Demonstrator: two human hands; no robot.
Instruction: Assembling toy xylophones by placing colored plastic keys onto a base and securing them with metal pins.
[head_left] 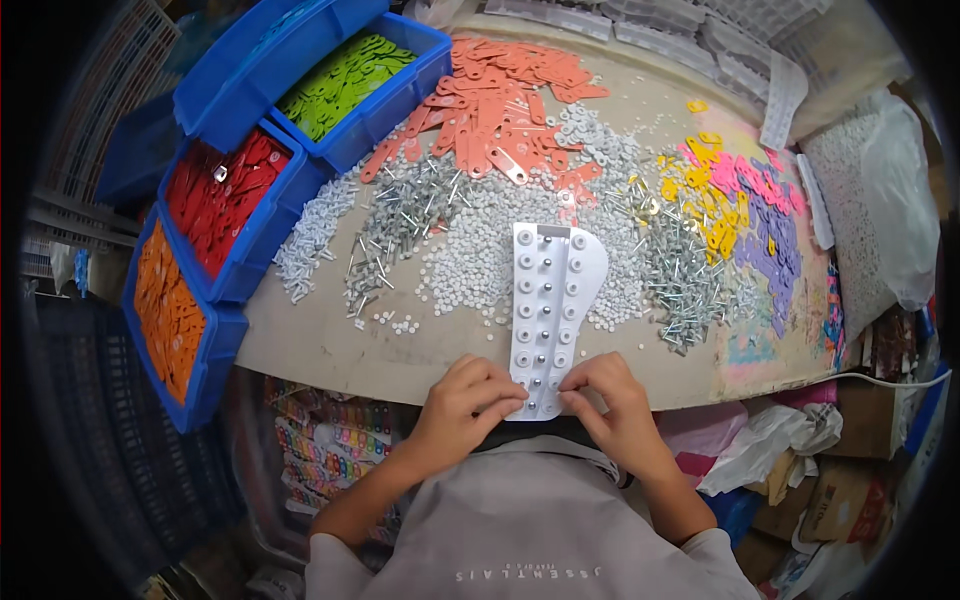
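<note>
A long white plastic holder (546, 322) with a rounded bulge on its right side lies at the table's front edge, its lower end toward me. White round rings (525, 287) line both its sides, and a middle column carries small shiny metal heads (545, 312). My left hand (467, 402) is closed in a pinch at the lower left edge. At the lower right edge my right hand (611, 404) is pinched too, thumb and forefinger close to a ring. Whatever lies between the fingertips of either hand is too small to make out.
Beyond the holder spread small white rings (470, 250), metal pins (685, 290) and salmon-coloured strips (495, 120). Yellow (722, 235), pink and purple pieces lie at right. Blue bins (235, 255) of green, red and orange strips stand at left; a filled clear bag (850, 190) stands at right.
</note>
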